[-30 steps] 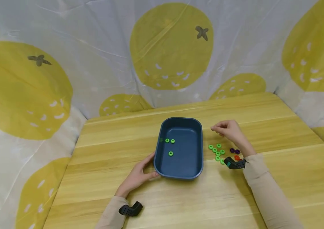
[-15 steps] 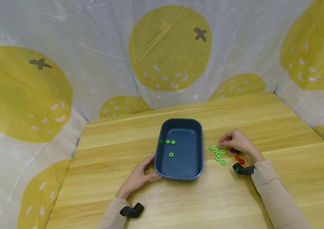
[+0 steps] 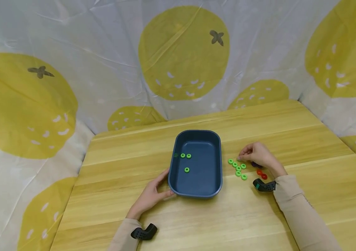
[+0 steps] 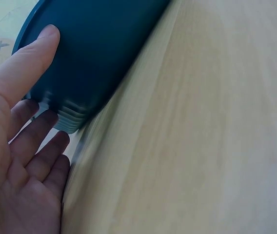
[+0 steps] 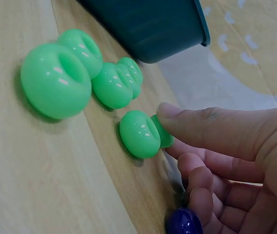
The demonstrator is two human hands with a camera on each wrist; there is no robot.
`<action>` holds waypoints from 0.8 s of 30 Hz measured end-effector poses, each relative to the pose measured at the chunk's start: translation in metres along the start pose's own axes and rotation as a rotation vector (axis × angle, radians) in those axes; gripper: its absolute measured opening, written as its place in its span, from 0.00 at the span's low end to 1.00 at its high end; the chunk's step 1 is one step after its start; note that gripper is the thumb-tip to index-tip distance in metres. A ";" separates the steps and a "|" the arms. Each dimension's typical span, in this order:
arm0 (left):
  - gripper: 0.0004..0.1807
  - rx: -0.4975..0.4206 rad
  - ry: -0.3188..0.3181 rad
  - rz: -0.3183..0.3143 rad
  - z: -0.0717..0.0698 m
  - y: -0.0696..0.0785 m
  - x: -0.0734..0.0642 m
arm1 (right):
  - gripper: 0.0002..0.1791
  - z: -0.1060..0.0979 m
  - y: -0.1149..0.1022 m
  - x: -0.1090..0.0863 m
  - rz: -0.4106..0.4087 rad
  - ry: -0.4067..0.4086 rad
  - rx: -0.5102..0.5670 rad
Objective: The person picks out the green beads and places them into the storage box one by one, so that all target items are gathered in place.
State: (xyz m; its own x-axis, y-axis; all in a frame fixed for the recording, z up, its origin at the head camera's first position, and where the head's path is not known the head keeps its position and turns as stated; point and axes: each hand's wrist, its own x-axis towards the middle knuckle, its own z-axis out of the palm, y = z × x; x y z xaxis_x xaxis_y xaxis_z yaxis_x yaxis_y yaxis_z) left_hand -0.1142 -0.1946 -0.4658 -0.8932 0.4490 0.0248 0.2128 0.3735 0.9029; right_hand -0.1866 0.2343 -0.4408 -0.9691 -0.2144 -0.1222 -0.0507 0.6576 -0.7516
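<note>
A dark blue rectangular tray (image 3: 198, 183) stands on the table with several green ring beads inside, one of them a green bead (image 3: 187, 170) lying apart. My left hand (image 3: 149, 197) rests against its near left corner, thumb on the near wall and fingers spread along the left side. To the right of the tray, my right hand (image 3: 259, 155) is low over the table. In the right wrist view its thumb and index finger pinch a small green ring bead (image 5: 165, 134), partly hidden by the thumb. Several loose green ring beads (image 5: 55, 80) lie beside that hand.
Two red beads (image 3: 261, 174) lie near my right wrist. A dark purple bead (image 5: 183, 222) is under the right hand's curled fingers. The wooden table (image 3: 197, 223) meets a fruit-patterned cloth (image 3: 184, 55) at the back and sides.
My right hand has come down from beside the tray's far right side to the loose beads, and its fingertips have closed on a green bead. The left hand and tray have stayed in place.
</note>
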 end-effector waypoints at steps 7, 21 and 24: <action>0.44 -0.014 0.002 -0.019 0.001 -0.002 -0.001 | 0.13 0.004 0.000 0.001 0.024 0.011 0.015; 0.43 -0.005 0.002 -0.022 0.002 -0.002 -0.002 | 0.13 0.005 0.001 -0.002 0.063 0.021 0.034; 0.43 -0.001 0.005 -0.021 0.001 -0.002 -0.001 | 0.13 0.005 0.000 0.000 0.084 0.044 0.037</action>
State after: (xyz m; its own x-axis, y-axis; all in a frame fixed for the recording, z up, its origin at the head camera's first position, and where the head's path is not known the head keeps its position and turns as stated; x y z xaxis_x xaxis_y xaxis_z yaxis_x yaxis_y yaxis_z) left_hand -0.1135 -0.1952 -0.4675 -0.8996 0.4367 0.0083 0.1935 0.3816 0.9039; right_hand -0.1853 0.2308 -0.4445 -0.9792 -0.1270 -0.1582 0.0397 0.6448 -0.7634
